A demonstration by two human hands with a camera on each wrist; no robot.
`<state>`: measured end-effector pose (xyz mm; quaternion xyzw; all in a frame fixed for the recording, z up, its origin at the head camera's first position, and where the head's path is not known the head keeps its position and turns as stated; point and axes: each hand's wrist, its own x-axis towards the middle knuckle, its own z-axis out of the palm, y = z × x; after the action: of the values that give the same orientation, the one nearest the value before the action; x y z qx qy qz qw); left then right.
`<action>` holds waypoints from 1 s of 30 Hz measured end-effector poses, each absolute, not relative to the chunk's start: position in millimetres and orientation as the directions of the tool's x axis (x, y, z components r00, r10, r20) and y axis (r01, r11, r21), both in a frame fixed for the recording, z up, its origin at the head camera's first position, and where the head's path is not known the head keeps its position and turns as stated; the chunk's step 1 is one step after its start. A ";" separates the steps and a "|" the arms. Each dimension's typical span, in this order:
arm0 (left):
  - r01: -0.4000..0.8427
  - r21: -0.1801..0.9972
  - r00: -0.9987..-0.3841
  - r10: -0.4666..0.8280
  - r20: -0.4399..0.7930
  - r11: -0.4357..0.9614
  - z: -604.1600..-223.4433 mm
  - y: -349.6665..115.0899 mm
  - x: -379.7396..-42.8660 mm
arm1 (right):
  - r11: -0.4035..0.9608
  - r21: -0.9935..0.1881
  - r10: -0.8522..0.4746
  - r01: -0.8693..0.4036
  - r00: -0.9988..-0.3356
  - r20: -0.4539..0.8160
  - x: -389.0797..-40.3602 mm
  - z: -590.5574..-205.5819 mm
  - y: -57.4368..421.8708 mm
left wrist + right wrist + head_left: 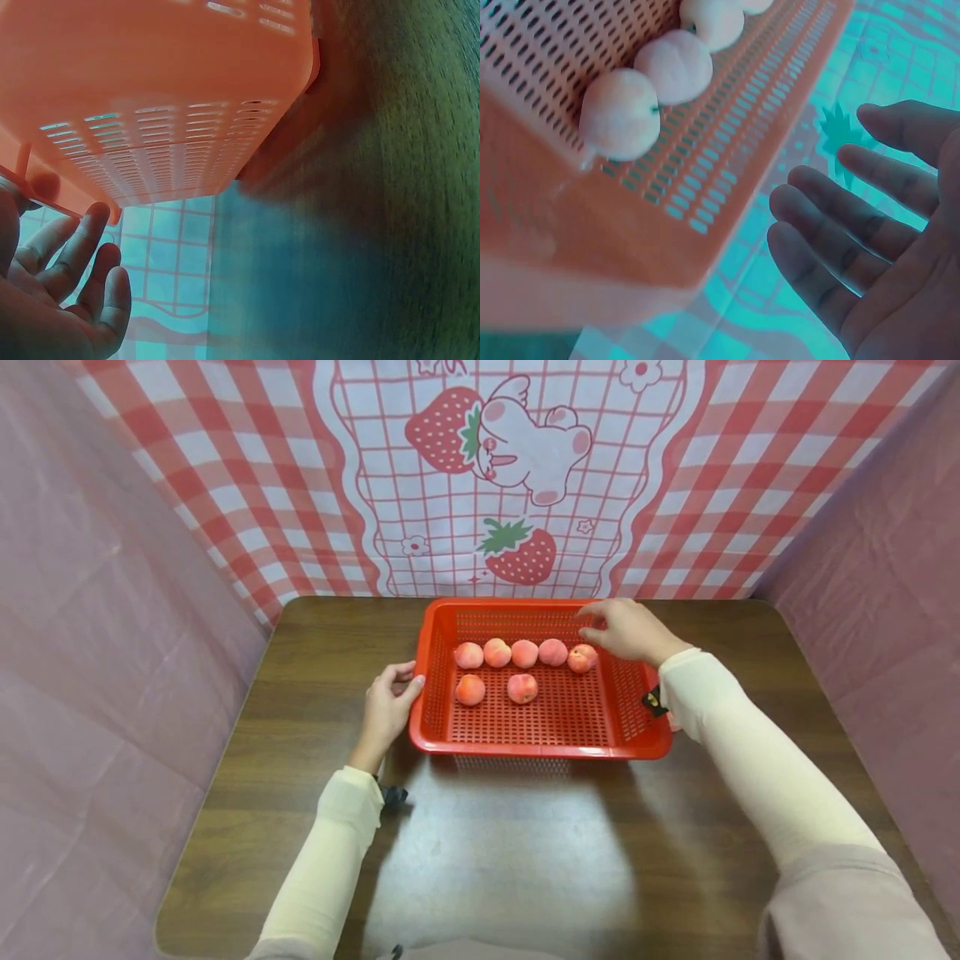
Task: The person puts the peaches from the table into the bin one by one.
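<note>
A red plastic basket (540, 750) with slotted walls holds several peaches (525, 653) in a row along its far side. Two more lie in front of them, one of them a peach (522, 688) near the middle. My left hand (388, 706) grips the basket's left rim, thumb over the top and fingers beneath the lip (82, 255). Above the far right corner, my right hand (626, 628) hovers with relaxed, spread fingers and nothing in them. The right wrist view shows this hand (870, 240) apart from the end peach (621, 116).
The basket stands toward the back of a brown wooden table (315, 852). Behind it hangs a red checked cloth (262, 485) with strawberry prints. Pinkish curtains (97, 693) flank both sides. A dark wrist device (655, 701) is on the right arm.
</note>
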<state>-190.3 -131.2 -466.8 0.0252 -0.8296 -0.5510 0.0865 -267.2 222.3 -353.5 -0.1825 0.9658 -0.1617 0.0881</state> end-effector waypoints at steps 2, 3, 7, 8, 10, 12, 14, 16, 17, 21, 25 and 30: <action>0.052 0.921 -0.984 -0.138 0.114 0.387 -466.9 -131.8 -190.8 | 0.882 -0.349 -0.370 -0.316 -0.924 -0.099 -266.3 -349.2 229.1; 0.052 0.921 -0.984 -0.138 0.113 0.387 -466.9 -132.0 -191.0 | 0.885 -0.349 -0.360 -0.308 -0.928 -0.093 -266.1 -347.2 232.8; 0.058 0.915 -0.982 -0.141 0.123 0.399 -466.9 -132.3 -191.0 | 0.891 -0.363 -0.320 -0.273 -0.944 -0.075 -264.2 -341.5 248.9; 0.057 0.913 -0.982 -0.141 0.123 0.403 -467.1 -132.3 -190.8 | 0.893 -0.364 -0.311 -0.266 -0.948 -0.069 -263.7 -340.5 253.6; 0.059 0.910 -0.982 -0.140 0.126 0.411 -468.0 -132.2 -190.8 | 0.897 -0.368 -0.287 -0.244 -0.956 -0.066 -261.7 -339.2 263.2; 0.058 0.908 -0.982 -0.138 0.126 0.415 -468.6 -132.3 -190.8 | 0.901 -0.369 -0.270 -0.229 -0.961 -0.062 -259.8 -338.8 273.2; 0.053 0.910 -0.983 -0.138 0.119 0.411 -468.9 -132.7 -191.2 | 0.904 -0.366 -0.258 -0.221 -0.965 -0.055 -257.9 -339.0 282.6; 0.055 0.912 -0.983 -0.138 0.121 0.406 -468.5 -132.7 -191.0 | 0.906 -0.362 -0.253 -0.220 -0.967 -0.044 -255.9 -340.3 291.4; 0.056 0.914 -0.983 -0.138 0.121 0.402 -468.0 -132.7 -190.8 | 0.905 -0.361 -0.254 -0.225 -0.967 -0.033 -255.0 -341.2 295.6; 0.059 0.919 -0.983 -0.139 0.122 0.391 -466.9 -132.9 -190.8 | 0.907 -0.359 -0.244 -0.220 -0.970 -0.023 -250.6 -345.8 309.9; 0.054 0.919 -0.984 -0.138 0.117 0.390 -466.9 -133.0 -190.8 | 0.910 -0.370 -0.225 -0.187 -0.972 -0.062 -245.8 -351.5 320.1; 0.041 0.919 -0.985 -0.136 0.102 0.393 -467.8 -132.9 -190.4 | 0.914 -0.373 -0.218 -0.159 -0.969 -0.121 -240.0 -362.3 330.9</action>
<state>-190.4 -132.9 -467.8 0.0286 -0.8306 -0.5502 0.0807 -240.0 330.9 -362.3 -0.0966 0.9750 -0.1835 0.0800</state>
